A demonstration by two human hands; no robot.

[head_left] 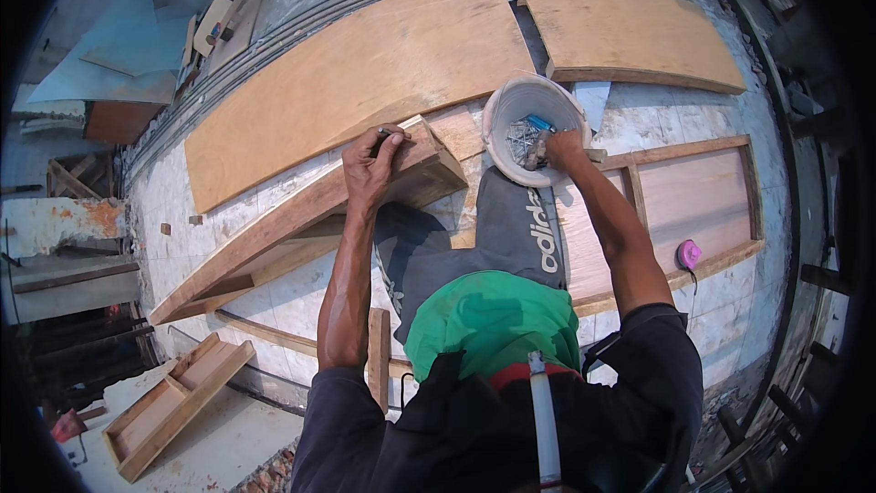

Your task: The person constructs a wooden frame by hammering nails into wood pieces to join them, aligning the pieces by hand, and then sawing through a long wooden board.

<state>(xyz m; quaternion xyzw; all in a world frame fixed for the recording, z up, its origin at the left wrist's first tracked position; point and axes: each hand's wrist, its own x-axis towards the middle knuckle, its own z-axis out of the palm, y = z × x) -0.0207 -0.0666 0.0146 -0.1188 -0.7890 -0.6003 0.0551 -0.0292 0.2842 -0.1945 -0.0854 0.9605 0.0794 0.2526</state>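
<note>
My left hand (370,172) is closed in a pinch around a small dark item I cannot make out, above the near corner of a curved wooden frame (265,242) standing on its edge. A pale bucket (497,132) sits in front of me on the right. Inside it lie many loose nails (521,141) and a blue object (540,122). Reaching over the bucket's right side, my right hand (565,150) has its fingers bent and pressed together among the nails. Its fingertips are partly hidden, so what they hold does not show.
Two curved plywood-topped panels (365,64) (630,32) lie beyond the bucket. On the right is a wooden-framed panel (698,187) bearing a pink round reel-like object (688,254). A small wooden frame (178,402) lies at lower left. Small wood blocks (165,229) rest on the tiles.
</note>
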